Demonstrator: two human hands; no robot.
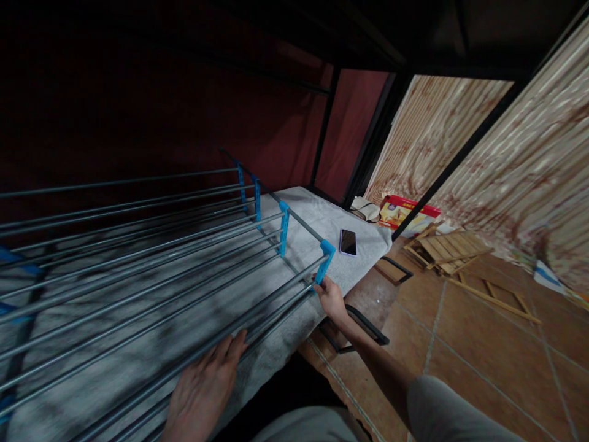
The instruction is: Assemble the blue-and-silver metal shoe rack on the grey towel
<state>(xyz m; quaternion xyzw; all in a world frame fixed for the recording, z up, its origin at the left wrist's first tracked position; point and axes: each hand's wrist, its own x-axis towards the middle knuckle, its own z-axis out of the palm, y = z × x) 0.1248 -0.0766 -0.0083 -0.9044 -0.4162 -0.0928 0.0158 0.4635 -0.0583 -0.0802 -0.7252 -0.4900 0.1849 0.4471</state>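
A rack of grey metal rods [202, 270] with blue plastic connectors rests on a pale fabric cover. My right hand [330, 298] is closed at its near right corner, fingers gripping the lower end of a blue connector [324, 263]. Nearer to me, my left hand [207, 380] lies against the front rods with its fingers stretched out. Its thumb side is partly hidden. Further blue connectors [284, 228] stand along the right end, joined by a dark bar. A dark-screened phone [348, 242] lies on the cover to the right of the rack.
The pale cover [368, 236] spreads beneath the rack. Black frame bars [324, 126] rise around it. Black metal loops [354, 328] stick out below its edge. On the tiled floor [460, 337] lie a folded wooden stool [453, 250] and a red-and-yellow box [405, 215]. Patterned curtains [519, 166] hang behind.
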